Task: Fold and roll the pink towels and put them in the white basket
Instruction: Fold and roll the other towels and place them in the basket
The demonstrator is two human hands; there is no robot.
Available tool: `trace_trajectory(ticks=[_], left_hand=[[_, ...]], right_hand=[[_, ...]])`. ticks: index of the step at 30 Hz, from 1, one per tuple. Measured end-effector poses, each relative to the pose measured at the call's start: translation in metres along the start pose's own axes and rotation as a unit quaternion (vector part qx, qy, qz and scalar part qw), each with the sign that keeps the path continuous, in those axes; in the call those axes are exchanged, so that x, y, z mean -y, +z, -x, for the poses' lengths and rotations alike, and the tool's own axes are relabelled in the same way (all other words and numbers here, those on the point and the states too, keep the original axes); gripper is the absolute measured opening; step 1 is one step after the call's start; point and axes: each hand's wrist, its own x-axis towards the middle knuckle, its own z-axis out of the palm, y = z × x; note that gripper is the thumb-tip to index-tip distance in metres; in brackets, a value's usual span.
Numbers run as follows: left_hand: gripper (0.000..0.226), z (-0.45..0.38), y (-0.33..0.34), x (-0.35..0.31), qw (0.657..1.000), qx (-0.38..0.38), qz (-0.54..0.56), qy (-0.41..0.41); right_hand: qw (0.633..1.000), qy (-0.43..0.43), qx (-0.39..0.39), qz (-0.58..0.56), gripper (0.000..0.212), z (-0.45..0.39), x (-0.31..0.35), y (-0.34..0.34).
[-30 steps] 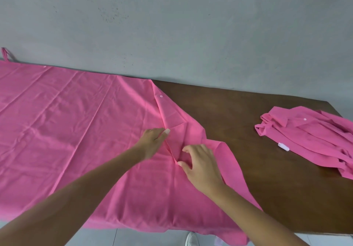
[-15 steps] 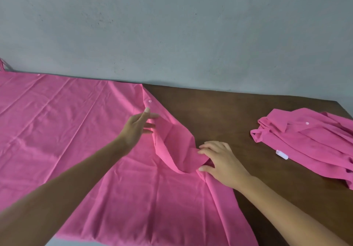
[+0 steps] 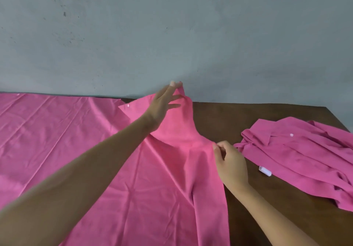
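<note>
You are lifting the far right corner of the spread pink towel (image 3: 76,140) with your left hand (image 3: 162,106), fingertips pinching the raised peak, while your right hand (image 3: 229,161) is pinching the right edge. The thin, creased, slippery-looking cloth is draping over the brown table (image 3: 248,116), so a loose pinch risks a crooked fold. A second crumpled towel (image 3: 305,159) is lying well apart; no basket is showing.

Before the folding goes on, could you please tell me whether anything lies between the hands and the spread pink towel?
Nothing visible does. The left hand lifts the spread pink towel by its far corner, and the right hand pinches its right edge. The crumpled pink towel lies apart, further right.
</note>
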Motion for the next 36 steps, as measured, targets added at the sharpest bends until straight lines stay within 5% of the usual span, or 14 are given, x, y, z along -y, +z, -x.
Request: trace_trajectory(ticks=[8, 12, 17, 21, 25, 31, 36], left_hand=[[0.048, -0.041, 0.082, 0.019, 0.992, 0.077, -0.087, -0.042], [0.025, -0.037, 0.097, 0.037, 0.98, 0.133, -0.144, -0.025], [0.055, -0.024, 0.096, 0.073, 0.928, 0.157, -0.335, -0.037], [0.077, -0.004, 0.093, 0.101, 0.859, 0.196, -0.472, -0.016], [0.116, 0.005, 0.093, 0.134, 0.801, 0.229, -0.553, -0.004], [0.099, 0.014, 0.107, 0.153, 0.742, 0.278, -0.61, 0.001], [0.094, 0.013, 0.11, 0.166, 0.733, 0.261, -0.628, 0.014]], right_hand=[[0.997, 0.013, 0.054, 0.06, 0.021, -0.002, -0.049, -0.018], [0.993, -0.023, 0.064, 0.1, 0.013, -0.006, -0.066, -0.048], [0.956, -0.088, 0.06, 0.273, 0.046, -0.036, -0.12, -0.116], [0.897, -0.03, 0.195, 0.395, 0.091, -0.063, -0.178, -0.166], [0.864, 0.029, 0.276, 0.421, 0.101, -0.075, -0.217, -0.195], [0.875, 0.16, 0.266, 0.371, 0.09, -0.081, -0.231, -0.181], [0.873, 0.263, 0.229, 0.342, 0.095, -0.119, -0.236, -0.174]])
